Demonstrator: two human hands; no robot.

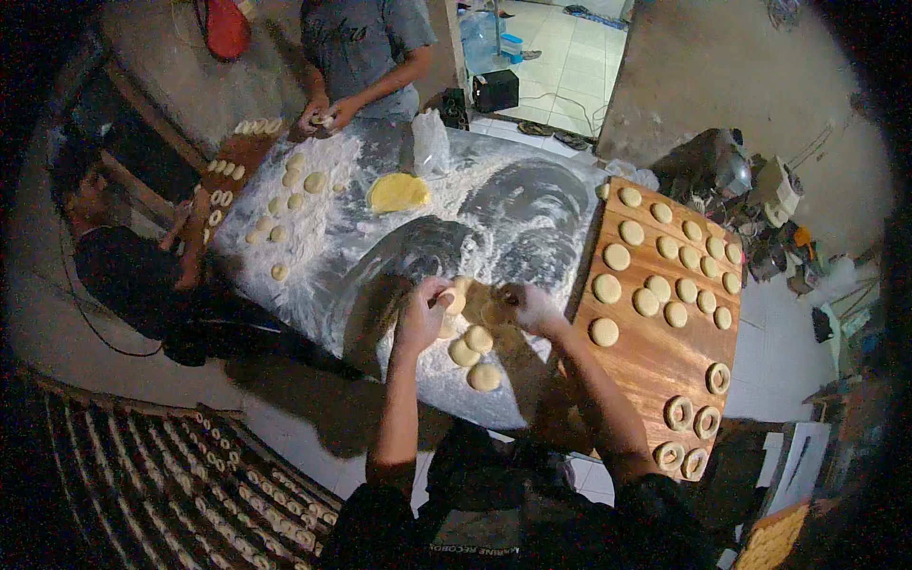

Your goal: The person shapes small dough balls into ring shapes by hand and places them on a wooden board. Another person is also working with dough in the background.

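Note:
My left hand (420, 313) is closed on a pale round dough disc (454, 296) above the flour-dusted metal table (513, 366). Several dough discs (484, 377) lie just to its right, some overlapping. My right hand (530, 310) has curled fingers at the table's right side; what they hold, if anything, is too dark to make out. Beside it, a wooden board (665, 361) carries rows of dough discs (617, 256) and several dough rings (679, 413) near its close end.
A co-worker (366, 52) at the far side handles dough, another person (119, 242) works at a left board (237, 152). A yellow dough sheet (397, 193), plastic bag (429, 142) and small dough rounds (313, 181) lie on the table. A rack of rings (190, 475) stands lower left.

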